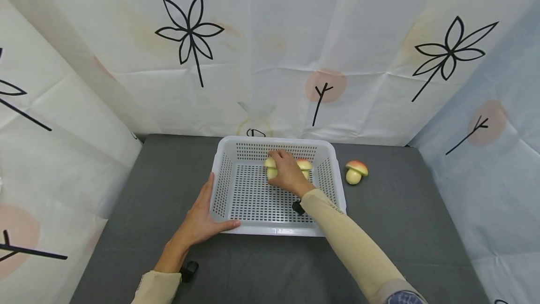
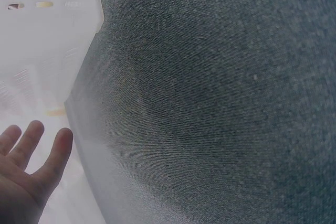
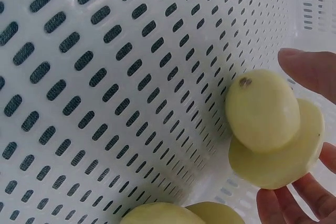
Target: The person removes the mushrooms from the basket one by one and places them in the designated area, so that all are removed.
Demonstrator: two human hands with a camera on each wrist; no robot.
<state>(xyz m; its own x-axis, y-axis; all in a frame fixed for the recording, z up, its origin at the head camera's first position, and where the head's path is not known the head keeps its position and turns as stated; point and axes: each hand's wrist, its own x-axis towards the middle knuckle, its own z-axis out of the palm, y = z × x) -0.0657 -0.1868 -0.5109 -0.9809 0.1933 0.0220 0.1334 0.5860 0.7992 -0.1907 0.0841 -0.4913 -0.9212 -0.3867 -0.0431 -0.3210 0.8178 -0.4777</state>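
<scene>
A white perforated plastic basket (image 1: 274, 230) sits on the grey table. My left hand (image 1: 202, 222) rests against its left front corner, thumb on the front rim; the fingers look straight in the left wrist view. Inside the basket, my right hand (image 1: 288, 172) has its fingers curled round the cap of a toy mushroom (image 3: 265, 111), pale yellow underneath. The thumb lies close to the stem; whether it touches cannot be told. Just right of that hand is a second toy mushroom (image 1: 304, 165) in the basket, partly hidden. Outside, to the right, lies a third toy mushroom (image 1: 356, 168) with a red-yellow cap.
Grey cloth (image 1: 392, 229) covers the table around the basket. White hanging cloth (image 1: 270, 36) with black leaf drawings stands behind and along both sides. The basket's back wall is close to the rear cloth.
</scene>
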